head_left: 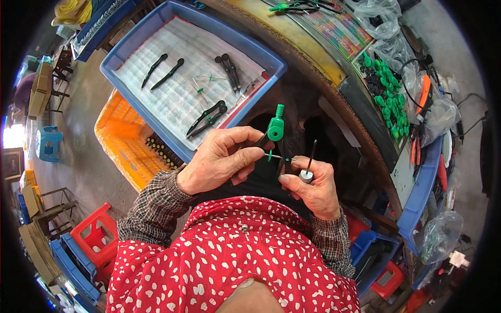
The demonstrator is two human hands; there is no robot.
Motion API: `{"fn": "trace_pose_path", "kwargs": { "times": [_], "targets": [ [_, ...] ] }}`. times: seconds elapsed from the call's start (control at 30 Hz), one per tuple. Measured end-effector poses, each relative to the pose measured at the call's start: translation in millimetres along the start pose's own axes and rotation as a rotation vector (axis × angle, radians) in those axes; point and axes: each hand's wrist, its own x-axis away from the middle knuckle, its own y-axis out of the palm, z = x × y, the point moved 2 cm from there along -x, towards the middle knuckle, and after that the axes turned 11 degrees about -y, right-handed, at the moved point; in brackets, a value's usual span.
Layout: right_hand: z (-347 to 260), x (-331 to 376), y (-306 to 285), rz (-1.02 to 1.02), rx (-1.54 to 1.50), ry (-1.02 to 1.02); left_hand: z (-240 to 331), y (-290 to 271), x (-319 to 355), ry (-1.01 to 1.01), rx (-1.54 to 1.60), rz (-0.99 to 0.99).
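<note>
In front of my lap my left hand (222, 159) is closed on a drawing compass with a green ribbed head (276, 128) pointing away from me. Its thumb and index finger pinch a thin metal rod with a small green wheel (270, 155), lying across between the black legs. My right hand (313, 190) is closed round the other leg, at the rod's right end. Tucked in that same hand is a small tool (307, 176) with a pale round end and a thin dark shaft standing up. Parts of both legs are hidden by my fingers.
Beyond my left hand, a blue tray (172, 141) holds black compass legs (168, 74) and rods with green wheels. An orange crate (117, 138) stands under it. On the bench at right lie green heads (391, 107), orange-handled cutters (425, 91) and plastic bags. A red stool (96, 235) stands at left.
</note>
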Motion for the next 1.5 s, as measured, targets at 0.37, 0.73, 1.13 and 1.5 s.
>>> {"fn": "trace_pose_path", "kwargs": {
  "times": [0.37, 0.73, 1.13, 1.5],
  "targets": [
    [6, 0, 1, 0.059, 0.001, 0.001, -19, 5, -5, 0.023, 0.240, 0.066],
    [18, -4, 9, 0.085, -0.016, 0.022, -35, 16, -14, 0.144, 0.260, 0.221],
    [22, -8, 18, 0.148, -0.062, -0.016, -37, 29, -25, 0.238, 0.268, 0.209],
    [19, -4, 13, 0.087, -0.016, -0.011, -36, 13, -21, 0.135, 0.438, 0.025]
  ]
}}
